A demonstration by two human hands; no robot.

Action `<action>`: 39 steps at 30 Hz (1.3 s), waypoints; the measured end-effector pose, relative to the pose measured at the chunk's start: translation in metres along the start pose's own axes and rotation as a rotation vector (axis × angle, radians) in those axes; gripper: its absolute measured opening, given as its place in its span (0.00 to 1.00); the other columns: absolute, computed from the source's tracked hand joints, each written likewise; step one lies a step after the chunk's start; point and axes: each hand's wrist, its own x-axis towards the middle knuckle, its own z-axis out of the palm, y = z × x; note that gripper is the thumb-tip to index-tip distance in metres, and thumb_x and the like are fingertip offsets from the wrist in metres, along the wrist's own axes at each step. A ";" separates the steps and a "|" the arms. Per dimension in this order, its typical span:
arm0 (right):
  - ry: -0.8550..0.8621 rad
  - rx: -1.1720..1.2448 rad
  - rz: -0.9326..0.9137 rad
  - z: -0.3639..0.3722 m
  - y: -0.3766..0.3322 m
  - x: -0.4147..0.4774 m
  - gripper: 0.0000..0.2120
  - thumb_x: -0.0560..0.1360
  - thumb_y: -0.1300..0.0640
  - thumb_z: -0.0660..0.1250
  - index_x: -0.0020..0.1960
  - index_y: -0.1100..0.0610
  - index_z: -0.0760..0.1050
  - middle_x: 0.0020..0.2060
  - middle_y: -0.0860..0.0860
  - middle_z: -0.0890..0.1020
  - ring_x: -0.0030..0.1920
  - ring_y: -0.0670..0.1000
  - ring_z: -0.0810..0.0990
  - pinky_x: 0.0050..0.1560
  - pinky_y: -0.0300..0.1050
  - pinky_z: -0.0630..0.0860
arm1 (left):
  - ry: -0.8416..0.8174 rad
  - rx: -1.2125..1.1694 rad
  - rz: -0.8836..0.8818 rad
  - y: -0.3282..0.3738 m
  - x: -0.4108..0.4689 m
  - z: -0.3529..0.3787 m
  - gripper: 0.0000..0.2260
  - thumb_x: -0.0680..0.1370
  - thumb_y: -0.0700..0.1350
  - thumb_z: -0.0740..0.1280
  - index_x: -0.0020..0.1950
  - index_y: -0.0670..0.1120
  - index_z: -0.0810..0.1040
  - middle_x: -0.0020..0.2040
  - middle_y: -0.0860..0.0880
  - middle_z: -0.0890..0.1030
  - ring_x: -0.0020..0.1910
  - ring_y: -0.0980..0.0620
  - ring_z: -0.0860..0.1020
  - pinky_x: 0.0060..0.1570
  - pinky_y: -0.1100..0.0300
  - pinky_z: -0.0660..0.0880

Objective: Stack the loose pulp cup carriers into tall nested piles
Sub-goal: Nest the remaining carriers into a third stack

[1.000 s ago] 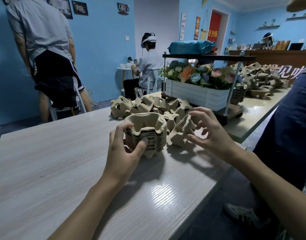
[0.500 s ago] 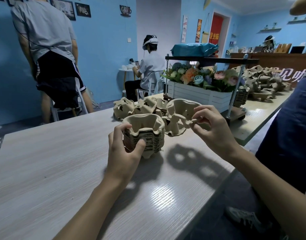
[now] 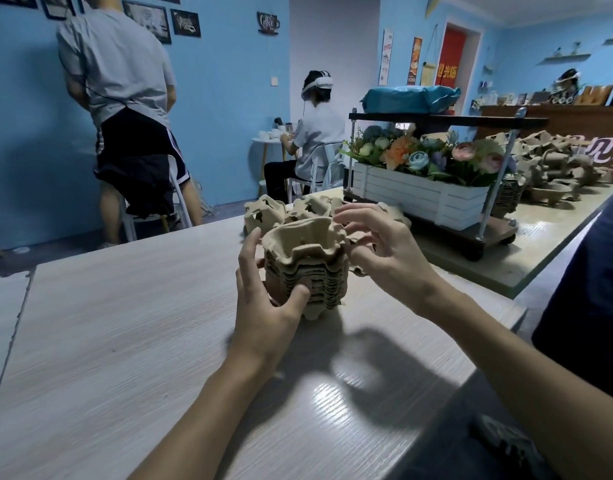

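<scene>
A pale wooden tabletop fills the left side. Near its middle is the left hand. Its grip is closed around the pile of cup carriers. The thumb presses the front and the fingers wrap the left side. I think it holds the pile this way so the pile does not slide or tip when a new one goes on.

The pile stands on the tabletop. It is many carriers deep, each one fitted inside the next. The top carrier sits a bit high and does not look pushed all the way down. It likely needs a small press to sit snug.

Just behind the pile lie the loose carriers in a jumble, close enough to reach fast.

To the right of the pile is the right hand. Its grip is open, with the fingers spread and loose above the rim. The thumb may touch the top carrier's right edge, but that spot is hard to see. The hand seems ready to pat the top one down.

Farther right stands a white flower box. Past it, more carriers wait on the long tabletop.
</scene>
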 end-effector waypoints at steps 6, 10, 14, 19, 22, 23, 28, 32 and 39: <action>-0.044 0.004 0.091 0.005 0.019 -0.008 0.10 0.76 0.59 0.66 0.56 0.57 0.81 0.60 0.48 0.77 0.56 0.49 0.79 0.57 0.45 0.79 | -0.009 0.005 -0.013 0.001 -0.002 0.000 0.25 0.67 0.65 0.66 0.63 0.68 0.67 0.61 0.58 0.68 0.58 0.50 0.77 0.60 0.45 0.77; 0.102 -0.014 0.142 0.007 0.047 0.001 0.11 0.76 0.56 0.67 0.58 0.51 0.78 0.59 0.51 0.79 0.58 0.50 0.79 0.54 0.42 0.76 | 0.076 -0.029 -0.025 -0.004 0.000 -0.001 0.19 0.72 0.58 0.72 0.58 0.58 0.70 0.61 0.51 0.70 0.55 0.64 0.74 0.56 0.60 0.78; 0.222 -0.509 0.251 0.010 0.088 0.021 0.19 0.75 0.56 0.69 0.65 0.56 0.75 0.63 0.54 0.77 0.66 0.57 0.70 0.66 0.52 0.66 | 0.121 0.001 -0.037 -0.008 0.001 -0.001 0.18 0.76 0.49 0.73 0.61 0.57 0.69 0.63 0.49 0.68 0.56 0.64 0.72 0.46 0.75 0.71; 0.153 -0.686 0.384 0.015 0.106 0.035 0.26 0.76 0.47 0.67 0.72 0.50 0.67 0.69 0.52 0.72 0.71 0.57 0.63 0.67 0.53 0.60 | 0.113 0.012 -0.017 -0.008 0.002 -0.001 0.19 0.76 0.51 0.72 0.63 0.58 0.69 0.63 0.50 0.69 0.56 0.70 0.71 0.46 0.79 0.70; 0.084 -0.739 0.419 0.012 0.114 0.036 0.25 0.77 0.45 0.65 0.72 0.50 0.67 0.70 0.53 0.71 0.70 0.58 0.64 0.67 0.54 0.61 | 0.114 0.000 -0.027 -0.008 0.002 -0.001 0.19 0.75 0.53 0.71 0.62 0.60 0.68 0.63 0.53 0.68 0.58 0.62 0.73 0.46 0.76 0.72; 0.068 -0.744 0.414 0.011 0.116 0.034 0.24 0.77 0.45 0.65 0.71 0.50 0.68 0.69 0.53 0.71 0.69 0.58 0.65 0.65 0.54 0.61 | 0.117 -0.004 -0.028 -0.008 0.002 -0.001 0.19 0.74 0.54 0.71 0.62 0.61 0.68 0.63 0.53 0.68 0.58 0.60 0.73 0.48 0.74 0.72; 0.120 -0.603 0.312 0.010 0.109 0.029 0.24 0.74 0.49 0.71 0.67 0.50 0.69 0.60 0.52 0.74 0.63 0.55 0.68 0.62 0.54 0.67 | 0.122 -0.007 -0.025 -0.007 0.002 -0.001 0.22 0.70 0.59 0.69 0.62 0.61 0.69 0.64 0.55 0.68 0.59 0.53 0.76 0.56 0.56 0.76; 0.240 -0.401 0.225 0.008 0.102 0.024 0.26 0.73 0.56 0.73 0.67 0.54 0.68 0.57 0.53 0.74 0.61 0.54 0.71 0.63 0.52 0.72 | 0.130 0.000 -0.015 -0.006 0.002 -0.001 0.22 0.70 0.59 0.69 0.62 0.61 0.69 0.64 0.54 0.69 0.58 0.54 0.75 0.58 0.53 0.76; 0.347 -0.246 0.157 0.005 0.085 0.017 0.22 0.73 0.54 0.72 0.64 0.55 0.70 0.51 0.49 0.73 0.49 0.45 0.73 0.48 0.26 0.67 | 0.136 0.001 -0.009 -0.008 0.002 -0.001 0.22 0.71 0.58 0.69 0.63 0.59 0.69 0.63 0.53 0.69 0.58 0.55 0.75 0.59 0.49 0.77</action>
